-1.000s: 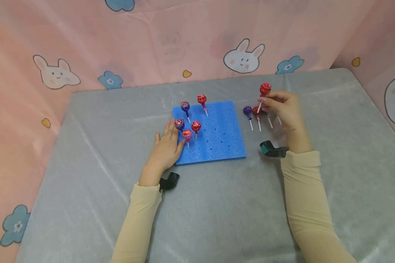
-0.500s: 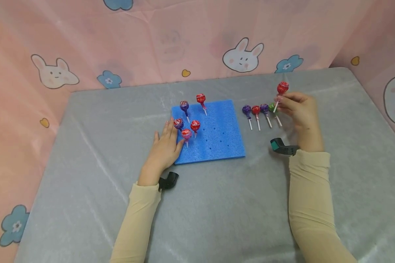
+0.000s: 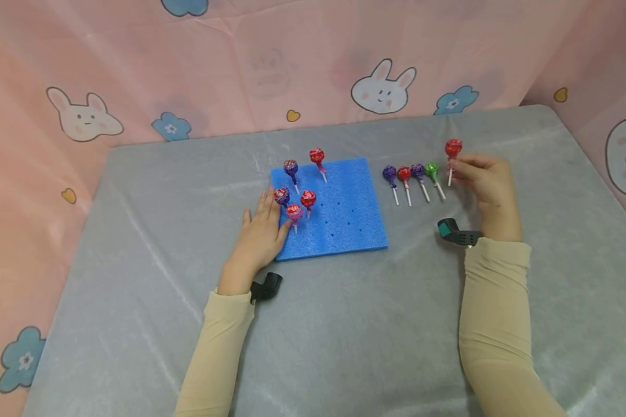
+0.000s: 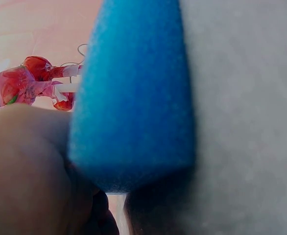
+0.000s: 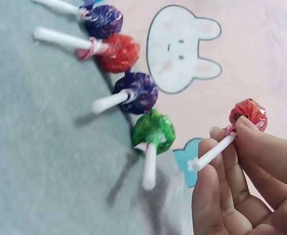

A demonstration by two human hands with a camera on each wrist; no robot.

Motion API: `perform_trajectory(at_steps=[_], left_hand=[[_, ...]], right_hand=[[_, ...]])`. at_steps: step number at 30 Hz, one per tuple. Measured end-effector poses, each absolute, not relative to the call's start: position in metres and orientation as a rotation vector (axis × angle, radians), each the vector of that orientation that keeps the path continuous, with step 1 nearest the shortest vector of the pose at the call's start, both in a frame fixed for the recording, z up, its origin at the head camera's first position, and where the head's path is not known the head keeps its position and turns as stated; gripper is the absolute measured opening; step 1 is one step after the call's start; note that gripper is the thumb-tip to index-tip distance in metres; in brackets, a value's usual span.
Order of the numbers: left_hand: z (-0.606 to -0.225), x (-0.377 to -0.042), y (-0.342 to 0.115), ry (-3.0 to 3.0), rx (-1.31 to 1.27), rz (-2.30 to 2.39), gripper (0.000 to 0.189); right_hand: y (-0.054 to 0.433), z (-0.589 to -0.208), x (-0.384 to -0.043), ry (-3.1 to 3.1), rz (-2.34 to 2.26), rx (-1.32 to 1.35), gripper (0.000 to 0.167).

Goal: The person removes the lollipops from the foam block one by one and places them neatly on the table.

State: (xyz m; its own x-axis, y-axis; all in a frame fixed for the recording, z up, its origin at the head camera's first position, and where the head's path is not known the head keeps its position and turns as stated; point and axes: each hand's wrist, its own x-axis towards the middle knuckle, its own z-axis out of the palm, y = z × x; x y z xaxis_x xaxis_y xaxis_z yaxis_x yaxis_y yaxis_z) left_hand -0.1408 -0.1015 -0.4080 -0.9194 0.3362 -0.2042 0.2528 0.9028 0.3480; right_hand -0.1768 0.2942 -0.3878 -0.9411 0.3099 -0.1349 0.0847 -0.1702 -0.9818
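My right hand pinches a red-wrapped lollipop just under its head, the white stick pointing down. Left of it, in a row on the table, lie a green lollipop, a purple one, a red one and another purple one. My left hand rests along the left edge of a blue foam board, fingers straight, thumb on its top. Several lollipops stand in the board's left part, among them a pink one close to the thumb.
Small holes dot the middle and right of the board. Grey cloth covers the table. Behind it hangs a pink curtain with rabbits and flowers. Each wrist carries a dark camera mount.
My right hand has moved right with the red lollipop, from over the row to beyond its right end, and then slightly lower. The green lollipop now shows fully. My left hand stays on the board.
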Motion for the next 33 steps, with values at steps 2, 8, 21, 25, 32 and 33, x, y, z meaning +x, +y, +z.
perform_trajectory(at_steps=[2,8,21,25,32,33], left_hand=[[-0.408,-0.141,-0.102,2.809,0.441,0.464,0.061],[-0.408,-0.141,-0.101,2.81,0.442,0.466,0.06],[-0.406,-0.14,-0.101,2.807,0.446,0.47,0.06],[-0.406,-0.14,-0.101,2.806,0.443,0.473,0.06],[-0.408,-0.14,-0.101,2.804,0.433,0.463,0.061],[-0.408,-0.14,-0.101,2.804,0.433,0.463,0.061]], right_hand=[[0.296,-0.39,-0.177,-1.955,2.23,-0.488,0.018],[0.302,-0.396,-0.177,-2.081,2.166,-0.578,0.024],[0.301,-0.402,-0.181,-2.245,2.029,-0.754,0.035],[0.301,-0.402,-0.181,-2.278,2.001,-0.76,0.038],[0.303,-0.401,-0.18,-2.334,1.965,-0.773,0.042],[0.303,-0.401,-0.179,-2.347,1.943,-0.778,0.042]])
